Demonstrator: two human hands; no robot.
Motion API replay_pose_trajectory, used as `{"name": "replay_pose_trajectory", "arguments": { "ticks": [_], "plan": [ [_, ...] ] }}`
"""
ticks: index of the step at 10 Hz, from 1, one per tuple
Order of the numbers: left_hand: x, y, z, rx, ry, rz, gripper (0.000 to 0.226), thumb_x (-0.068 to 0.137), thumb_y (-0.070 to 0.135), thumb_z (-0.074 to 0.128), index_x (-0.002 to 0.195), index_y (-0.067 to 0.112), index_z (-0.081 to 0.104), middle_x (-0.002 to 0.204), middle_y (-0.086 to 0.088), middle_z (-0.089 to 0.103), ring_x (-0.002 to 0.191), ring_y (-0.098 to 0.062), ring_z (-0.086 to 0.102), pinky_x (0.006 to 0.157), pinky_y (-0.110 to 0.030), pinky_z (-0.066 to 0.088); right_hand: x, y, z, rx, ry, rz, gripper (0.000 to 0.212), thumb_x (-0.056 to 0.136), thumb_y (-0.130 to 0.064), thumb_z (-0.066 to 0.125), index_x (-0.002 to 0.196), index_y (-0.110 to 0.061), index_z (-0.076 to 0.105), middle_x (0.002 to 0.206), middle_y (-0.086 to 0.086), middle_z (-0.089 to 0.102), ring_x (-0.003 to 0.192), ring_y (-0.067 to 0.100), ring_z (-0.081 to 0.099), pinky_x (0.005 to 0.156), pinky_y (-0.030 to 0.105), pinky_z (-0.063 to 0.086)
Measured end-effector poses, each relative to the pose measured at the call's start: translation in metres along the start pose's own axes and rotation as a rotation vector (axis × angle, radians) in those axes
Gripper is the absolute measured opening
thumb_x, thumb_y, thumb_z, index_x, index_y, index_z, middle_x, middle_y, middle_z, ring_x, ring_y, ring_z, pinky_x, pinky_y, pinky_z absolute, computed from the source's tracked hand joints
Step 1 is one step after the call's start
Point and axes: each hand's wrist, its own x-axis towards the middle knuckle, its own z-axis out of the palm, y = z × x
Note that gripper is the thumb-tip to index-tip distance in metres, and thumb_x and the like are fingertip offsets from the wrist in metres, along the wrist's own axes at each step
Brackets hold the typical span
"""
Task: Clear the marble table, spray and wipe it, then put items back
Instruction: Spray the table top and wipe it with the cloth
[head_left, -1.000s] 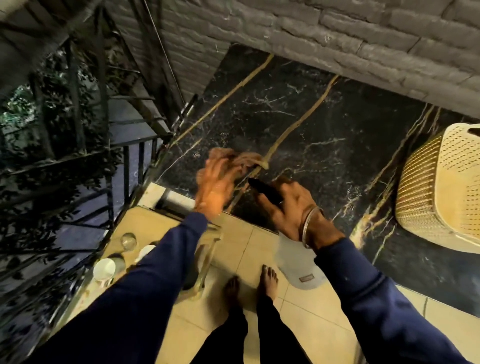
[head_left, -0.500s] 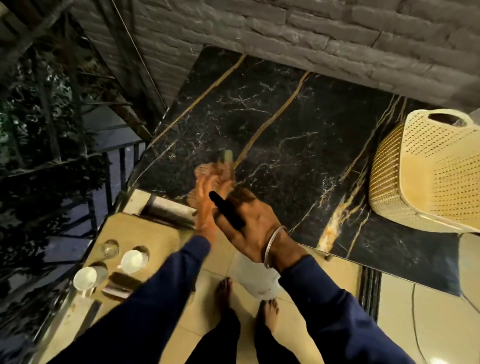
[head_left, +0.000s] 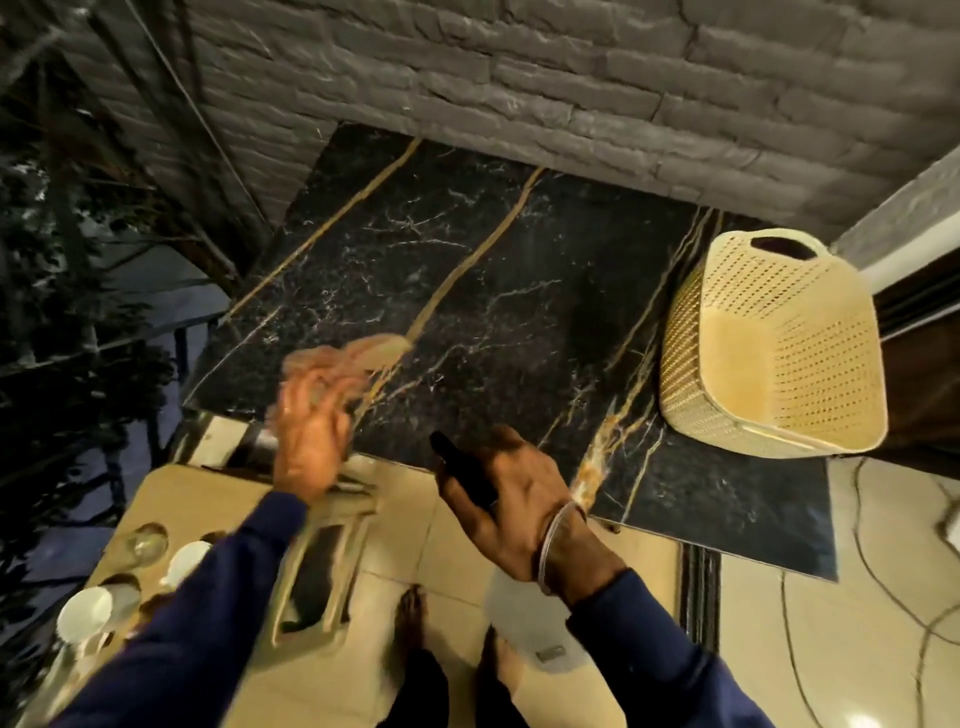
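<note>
The left hand (head_left: 311, 436), blurred, clutches a cloth (head_left: 358, 353) on the marble table (head_left: 519, 312); the right hand (head_left: 498, 488) grips a dark spray bottle (head_left: 462, 467) beside a basket (head_left: 769, 353).

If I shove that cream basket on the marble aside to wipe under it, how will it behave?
The perforated basket looks like thin plastic and appears empty, so it is probably light. On the polished marble table it should slide easily. It sits near the table's right edge, so a hard push could send it off.
</note>
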Motion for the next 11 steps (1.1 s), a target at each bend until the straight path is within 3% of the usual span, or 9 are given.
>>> {"name": "replay_pose_trajectory", "arguments": {
  "ticks": [1,2,3,5,6,7,8,9,11],
  "plan": [
    [0.000,-0.075,0.064,0.116,-0.030,-0.340,0.044,0.084,0.014,0.054,0.128,0.010,0.053,0.137,-0.026,0.042,0.128,-0.045,0.035,0.110,-0.057,0.025,-0.007,0.014,-0.006,-0.007,0.076,0.046,0.052,0.090,-0.047,0.031,0.132,-0.022,0.050,0.091,0.003,0.062,0.086,0.020,0.052,0.066,0.036,0.050],
    [0.019,-0.029,0.064,0.138,-0.048,-0.437,0.042,0.085,0.016,0.054,0.127,0.010,0.052,0.138,-0.025,0.039,0.129,-0.046,0.032,0.107,-0.060,0.027,-0.018,0.035,-0.013,0.020,0.172,0.142,0.048,0.090,-0.041,0.037,0.127,-0.016,0.055,0.084,0.005,0.062,0.075,0.021,0.054,0.059,0.033,0.047],
    [0.030,0.061,0.084,0.000,-0.128,-0.089,0.048,0.082,0.013,0.052,0.130,0.016,0.054,0.139,-0.019,0.041,0.132,-0.040,0.032,0.115,-0.054,0.020,-0.030,0.059,-0.019,0.047,0.161,0.277,0.054,0.087,-0.050,0.028,0.113,-0.017,0.062,0.083,0.004,0.057,0.072,0.020,0.053,0.060,0.034,0.045],
    [0.024,0.237,0.115,-0.319,-0.415,0.441,0.047,0.094,0.023,0.044,0.140,0.024,0.045,0.153,-0.015,0.032,0.140,-0.027,0.030,0.114,-0.040,0.028,-0.055,0.091,-0.024,-0.019,0.290,0.362,0.035,0.091,-0.040,0.039,0.116,-0.025,0.057,0.075,0.002,0.059,0.067,0.022,0.056,0.053,0.033,0.045],
    [0.017,0.261,0.089,-0.436,-0.587,0.654,0.052,0.099,0.007,0.043,0.147,0.006,0.024,0.157,-0.019,0.011,0.141,-0.022,0.027,0.110,-0.002,0.012,-0.061,0.105,-0.024,-0.010,0.289,0.451,0.048,0.090,-0.048,0.034,0.119,-0.022,0.061,0.087,0.000,0.057,0.079,0.020,0.055,0.059,0.029,0.043],
    [0.029,0.249,0.108,-0.327,-0.472,0.834,0.048,0.099,0.038,0.032,0.147,0.032,0.030,0.153,-0.013,0.032,0.144,-0.028,0.022,0.121,-0.037,0.015,-0.059,0.113,-0.023,-0.013,0.266,0.461,0.056,0.088,-0.054,0.026,0.119,-0.024,0.062,0.087,-0.002,0.054,0.080,0.019,0.054,0.064,0.026,0.037],
    [0.060,0.208,0.138,-0.253,-0.346,0.663,0.044,0.092,0.020,0.051,0.136,0.025,0.051,0.144,-0.007,0.044,0.139,-0.029,0.031,0.113,-0.048,0.030,-0.054,0.112,-0.019,0.003,0.264,0.455,0.058,0.087,-0.055,0.024,0.118,-0.023,0.062,0.085,-0.005,0.050,0.079,0.016,0.049,0.066,0.028,0.037],
    [0.091,0.159,0.134,-0.224,-0.274,0.317,0.048,0.086,0.018,0.056,0.133,0.020,0.051,0.140,-0.013,0.041,0.134,-0.034,0.033,0.110,-0.050,0.032,-0.049,0.104,-0.015,0.083,0.341,0.403,0.054,0.091,-0.052,0.029,0.125,-0.021,0.057,0.092,-0.004,0.053,0.084,0.015,0.048,0.070,0.031,0.042],
    [0.100,0.084,0.118,-0.098,-0.185,0.063,0.048,0.084,0.016,0.057,0.131,0.021,0.053,0.138,-0.014,0.040,0.129,-0.034,0.035,0.113,-0.047,0.028,-0.015,0.080,-0.011,0.202,0.549,0.334,0.047,0.097,-0.052,0.034,0.117,-0.015,0.055,0.101,-0.002,0.055,0.090,0.015,0.052,0.078,0.030,0.048]
  ]
}}
